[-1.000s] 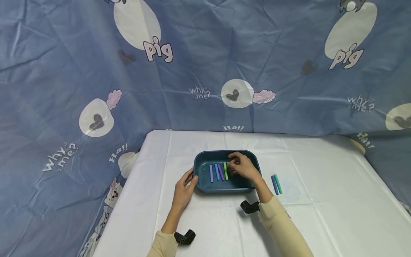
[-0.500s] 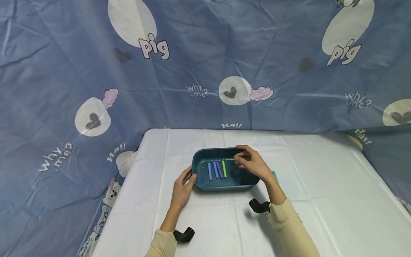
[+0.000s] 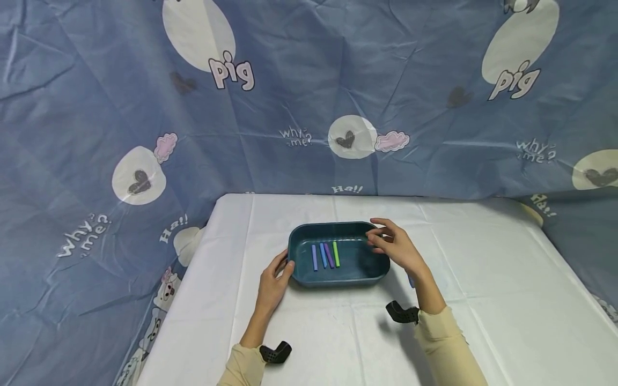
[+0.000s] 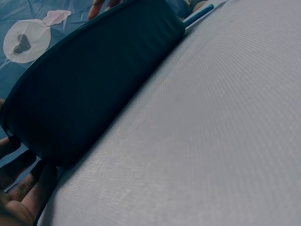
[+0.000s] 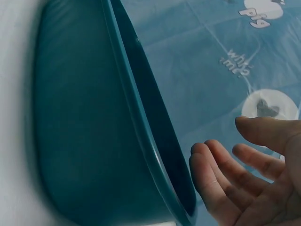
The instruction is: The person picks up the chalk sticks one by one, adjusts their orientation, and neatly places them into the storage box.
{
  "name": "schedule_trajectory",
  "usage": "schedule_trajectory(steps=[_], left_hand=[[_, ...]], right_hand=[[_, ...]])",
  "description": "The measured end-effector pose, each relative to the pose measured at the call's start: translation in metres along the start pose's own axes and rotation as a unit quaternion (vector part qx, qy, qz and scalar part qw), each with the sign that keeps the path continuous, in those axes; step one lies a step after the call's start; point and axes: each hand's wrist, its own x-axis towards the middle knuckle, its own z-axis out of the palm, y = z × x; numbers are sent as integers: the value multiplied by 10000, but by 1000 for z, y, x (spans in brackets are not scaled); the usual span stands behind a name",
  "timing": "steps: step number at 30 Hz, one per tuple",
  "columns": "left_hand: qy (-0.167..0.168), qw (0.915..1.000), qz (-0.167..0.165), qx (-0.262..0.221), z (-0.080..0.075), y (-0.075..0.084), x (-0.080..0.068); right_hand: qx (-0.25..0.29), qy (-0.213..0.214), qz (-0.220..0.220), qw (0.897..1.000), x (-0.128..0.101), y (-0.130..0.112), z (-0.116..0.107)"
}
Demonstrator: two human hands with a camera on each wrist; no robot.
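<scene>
Your left hand (image 3: 272, 281) rests against the left end of the dark teal plastic tray (image 3: 358, 276), fingers (image 4: 21, 181) loosely curled at its rim and outer wall, not clamped around it. The tray sits near the middle of the white-covered desk (image 3: 483, 279). Inside it lie four short sticks side by side, well left of centre: a light blue stick (image 3: 314, 257), a blue stick (image 3: 322, 255), a purple stick (image 3: 329, 255) and a green stick (image 3: 336, 254), all running front to back. Your right hand (image 3: 396, 244) hovers over the tray's right end, fingers (image 5: 221, 183) relaxed and spread, holding nothing. Just beyond your right wrist, a sliver of another blue stick (image 3: 411, 281) shows on the desk, mostly hidden by your arm. Blue cartoon-print cloth (image 3: 145, 107) hangs behind and to the sides.
</scene>
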Motion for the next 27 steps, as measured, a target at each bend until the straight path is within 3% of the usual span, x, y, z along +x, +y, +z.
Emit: schedule_trajectory(steps=[11,27], left_hand=[[51,9999,65,71,-1,1,2],[-36,9999,82,61,1,0,0]], right_hand=[[171,191,138,9996,-10,4,-20],[-20,462,510,9976,-32,35,-61]])
